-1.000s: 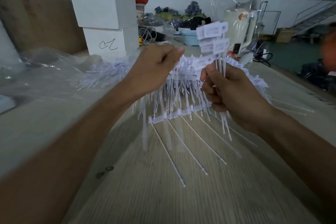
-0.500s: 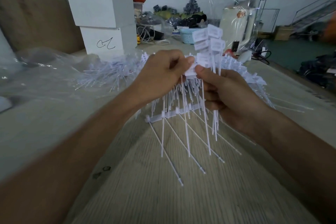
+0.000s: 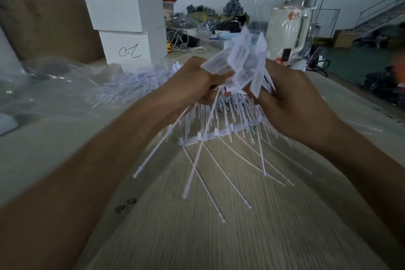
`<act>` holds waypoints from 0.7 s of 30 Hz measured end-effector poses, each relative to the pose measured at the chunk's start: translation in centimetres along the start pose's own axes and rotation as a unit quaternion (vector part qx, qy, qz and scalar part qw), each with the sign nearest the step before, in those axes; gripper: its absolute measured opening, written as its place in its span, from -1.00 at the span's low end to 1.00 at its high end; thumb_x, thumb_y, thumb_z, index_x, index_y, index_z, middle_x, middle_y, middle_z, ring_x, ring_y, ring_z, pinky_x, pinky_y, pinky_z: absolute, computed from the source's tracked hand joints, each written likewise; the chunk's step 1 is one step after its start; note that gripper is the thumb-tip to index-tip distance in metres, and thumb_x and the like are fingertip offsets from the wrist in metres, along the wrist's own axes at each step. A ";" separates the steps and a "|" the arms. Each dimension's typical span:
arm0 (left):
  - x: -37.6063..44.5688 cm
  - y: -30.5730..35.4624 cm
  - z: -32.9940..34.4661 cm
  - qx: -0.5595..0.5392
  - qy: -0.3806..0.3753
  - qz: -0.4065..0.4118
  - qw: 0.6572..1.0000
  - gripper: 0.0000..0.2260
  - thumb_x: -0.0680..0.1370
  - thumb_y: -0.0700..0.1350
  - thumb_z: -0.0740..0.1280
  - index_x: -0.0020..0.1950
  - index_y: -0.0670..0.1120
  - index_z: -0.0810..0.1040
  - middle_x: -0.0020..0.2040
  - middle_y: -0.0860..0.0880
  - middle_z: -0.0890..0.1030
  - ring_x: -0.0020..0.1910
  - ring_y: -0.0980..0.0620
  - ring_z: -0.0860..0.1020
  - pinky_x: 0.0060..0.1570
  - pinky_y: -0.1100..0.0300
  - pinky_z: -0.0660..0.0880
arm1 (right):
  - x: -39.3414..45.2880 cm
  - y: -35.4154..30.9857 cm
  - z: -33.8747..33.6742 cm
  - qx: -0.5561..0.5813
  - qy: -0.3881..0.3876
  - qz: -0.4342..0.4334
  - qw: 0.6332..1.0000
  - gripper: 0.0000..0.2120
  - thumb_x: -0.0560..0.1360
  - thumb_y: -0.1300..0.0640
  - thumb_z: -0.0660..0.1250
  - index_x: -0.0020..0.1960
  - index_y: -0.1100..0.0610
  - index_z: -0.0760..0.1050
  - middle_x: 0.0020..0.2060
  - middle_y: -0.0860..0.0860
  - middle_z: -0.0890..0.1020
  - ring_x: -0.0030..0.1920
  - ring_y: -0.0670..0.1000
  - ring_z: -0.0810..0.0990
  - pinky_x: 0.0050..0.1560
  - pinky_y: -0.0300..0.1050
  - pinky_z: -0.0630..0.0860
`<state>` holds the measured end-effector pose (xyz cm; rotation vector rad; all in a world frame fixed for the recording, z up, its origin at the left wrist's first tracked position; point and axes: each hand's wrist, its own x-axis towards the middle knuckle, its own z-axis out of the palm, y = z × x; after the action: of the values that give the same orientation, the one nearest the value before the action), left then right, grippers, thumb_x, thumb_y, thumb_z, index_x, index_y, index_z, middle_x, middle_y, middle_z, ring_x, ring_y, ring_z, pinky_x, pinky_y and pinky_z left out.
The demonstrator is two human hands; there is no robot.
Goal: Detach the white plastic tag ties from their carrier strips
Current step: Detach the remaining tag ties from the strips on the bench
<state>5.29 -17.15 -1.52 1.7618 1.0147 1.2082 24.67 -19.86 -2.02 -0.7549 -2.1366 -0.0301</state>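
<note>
My left hand and my right hand meet above the table, both gripping one bunch of white tag ties. The flat label ends fan out blurred above my fingers, and the thin tails hang down and splay below them. A carrier strip with several ties still on it lies on the table under my hands. Its long tails point toward me. More strips lie packed behind it, partly hidden by my hands.
A loose heap of white ties lies at the left on crumpled clear plastic. Two stacked white boxes stand behind it. A clear bag rises at the back right. The wooden table stretches toward me.
My hands have closed together on the bunch. The label ends have tipped left and blur with motion, and the hanging tails have swung outward to the left.
</note>
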 end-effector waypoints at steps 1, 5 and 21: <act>0.0 0.0 -0.2 -0.015 -0.019 -0.010 1.000 -0.77 0.56 -0.16 0.33 -0.26 -0.19 0.63 -0.42 -0.09 0.39 -0.52 0.07 0.17 -0.42 0.25 0.10 | 0.1 -0.1 -0.1 -0.013 0.004 -0.024 1.000 -0.92 0.65 0.13 0.22 0.01 -0.04 0.37 -0.38 -0.25 0.39 -0.35 -0.32 0.46 -0.30 -0.43 0.28; -0.7 0.2 -0.2 -0.061 -0.113 -0.053 0.990 -0.55 0.58 -0.29 0.24 -0.49 -0.03 0.56 -0.49 0.01 0.36 -0.52 0.08 0.18 -0.41 0.19 0.03 | 0.1 0.3 -0.5 -0.019 -0.014 -0.056 0.998 -0.88 0.62 0.20 0.21 0.06 0.10 0.51 -0.35 -0.31 0.37 -0.32 -0.38 0.46 -0.26 -0.51 0.29; -1.2 0.1 1.0 0.195 -0.071 0.112 0.972 -0.74 0.65 -0.13 0.31 -0.15 -0.27 0.60 -0.40 0.21 0.57 -0.38 0.29 0.48 -0.23 0.38 0.37 | 0.2 1.6 -0.9 0.289 -0.049 0.275 0.916 -0.61 0.64 0.01 0.28 -0.33 0.14 0.49 -0.52 0.00 0.38 -0.53 -0.06 0.24 -0.52 -0.23 0.18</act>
<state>5.97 -18.40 -2.08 2.2874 1.0405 1.0456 26.06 -18.74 -1.67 -0.9682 -1.7979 0.9130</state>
